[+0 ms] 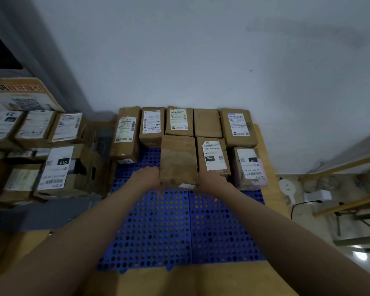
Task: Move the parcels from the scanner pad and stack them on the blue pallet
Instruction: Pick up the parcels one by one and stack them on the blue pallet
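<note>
A plain brown parcel is held between the two hands over the blue pallet, in the second row from the wall. The left hand is pressed against its left near corner and the right hand against its right near corner, fingers curled about its lower edges; how far they wrap beneath cannot be told. Just beside the right hand, a parcel labelled 032 stands touching the held one, and a parcel with a 15H label lies further right. To the left, bare pallet grid is seen. Behind, a row of five parcels is set along the white wall. Well to the left, more labelled boxes are piled off the pallet.
</note>
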### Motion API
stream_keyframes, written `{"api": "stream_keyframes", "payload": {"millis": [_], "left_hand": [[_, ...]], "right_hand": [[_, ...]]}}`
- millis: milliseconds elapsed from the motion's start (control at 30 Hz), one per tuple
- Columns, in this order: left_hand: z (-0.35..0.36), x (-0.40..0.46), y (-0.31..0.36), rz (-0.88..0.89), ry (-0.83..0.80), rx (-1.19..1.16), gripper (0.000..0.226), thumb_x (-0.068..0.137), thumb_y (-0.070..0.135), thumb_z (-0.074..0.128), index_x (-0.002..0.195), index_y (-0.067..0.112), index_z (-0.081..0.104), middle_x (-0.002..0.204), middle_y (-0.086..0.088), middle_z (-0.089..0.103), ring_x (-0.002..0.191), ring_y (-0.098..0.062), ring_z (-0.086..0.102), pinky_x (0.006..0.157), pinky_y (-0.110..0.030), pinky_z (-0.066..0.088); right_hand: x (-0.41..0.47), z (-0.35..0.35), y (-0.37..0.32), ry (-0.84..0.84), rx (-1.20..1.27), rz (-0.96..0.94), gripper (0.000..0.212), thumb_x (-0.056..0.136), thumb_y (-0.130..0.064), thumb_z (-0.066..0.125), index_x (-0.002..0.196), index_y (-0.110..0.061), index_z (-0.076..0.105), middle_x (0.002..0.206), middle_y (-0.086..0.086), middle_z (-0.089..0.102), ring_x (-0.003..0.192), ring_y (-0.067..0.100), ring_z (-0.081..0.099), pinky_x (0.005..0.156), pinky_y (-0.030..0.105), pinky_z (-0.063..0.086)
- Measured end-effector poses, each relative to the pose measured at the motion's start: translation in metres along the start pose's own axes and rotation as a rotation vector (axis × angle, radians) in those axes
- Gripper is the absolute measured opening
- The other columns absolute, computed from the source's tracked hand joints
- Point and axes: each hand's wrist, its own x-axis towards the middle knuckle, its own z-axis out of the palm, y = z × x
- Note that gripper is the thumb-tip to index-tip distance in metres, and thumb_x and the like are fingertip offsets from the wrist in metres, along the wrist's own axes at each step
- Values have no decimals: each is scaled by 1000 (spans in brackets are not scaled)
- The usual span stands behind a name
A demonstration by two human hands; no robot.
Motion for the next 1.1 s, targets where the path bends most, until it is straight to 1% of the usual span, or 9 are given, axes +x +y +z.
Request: {"api": "stream_keyframes", "payload": {"millis": [100,300,400,533,667,733,867,967,1100], "left_hand": [[1,-24,-4,34,3,59,59,74,42,81,118,19,48,121,-3,53,107,-26,55,93,-43,49],[16,-70,-14,76,11,105,52,81,41,75,122,18,52,116,-3,57,95,-21,58,86,-39,52],[30,-94,-21,67,-13,90,45,85,41,72,118,19,51,118,-3,56,95,-22,56,85,-37,50],[52,-127,-37,43,-6,48,38,86,40,72,107,23,45,100,0,49,88,-22,50,86,-38,49],[77,-170,-56,27,39,-47,36,87,38,70,106,23,43,89,1,44,80,-19,49,84,-36,49],[94,-195,-61,10,69,-62,33,89,37,69,102,22,43,84,2,42,73,-17,45,79,-36,46],[126,-239,-62,-7,85,-76,30,91,35,67,103,20,44,96,-3,44,85,-23,47,86,-40,49],[143,-268,-66,-25,110,-77,30,90,35,67,103,17,48,89,-2,47,80,-21,51,81,-37,49],[156,-303,-80,-55,171,-120,40,85,35,72,117,15,59,116,-8,62,101,-25,61,86,-40,54]], "right_hand": [[-26,2,-5,-6,-18,-12,36,92,-26,65,120,-6,56,115,13,58,94,29,64,80,41,59],[-75,18,-19,-3,-40,-54,44,90,-31,68,125,-10,51,116,10,59,94,28,62,77,41,58],[-94,31,-27,-17,-65,-78,39,91,-31,68,120,-11,50,112,9,57,94,28,59,84,44,56],[-118,42,-38,-42,-105,-129,41,93,-34,64,123,-8,53,117,12,59,92,26,59,77,38,53],[-143,56,-48,-48,-141,-213,43,96,-32,61,130,-7,50,126,13,57,103,29,60,89,44,54],[-159,67,-55,-48,-145,-243,42,96,-32,61,129,-8,50,124,14,56,99,29,61,89,45,54],[-190,92,-63,-56,-183,-292,36,96,-29,61,122,-5,56,120,16,58,85,27,58,81,45,54],[-209,105,-73,-42,-235,-318,23,97,-27,60,105,-7,55,98,13,56,68,22,47,65,38,46],[-229,111,-96,-25,-251,-369,39,97,-27,59,127,-3,57,120,19,61,76,24,50,67,38,47]]}}
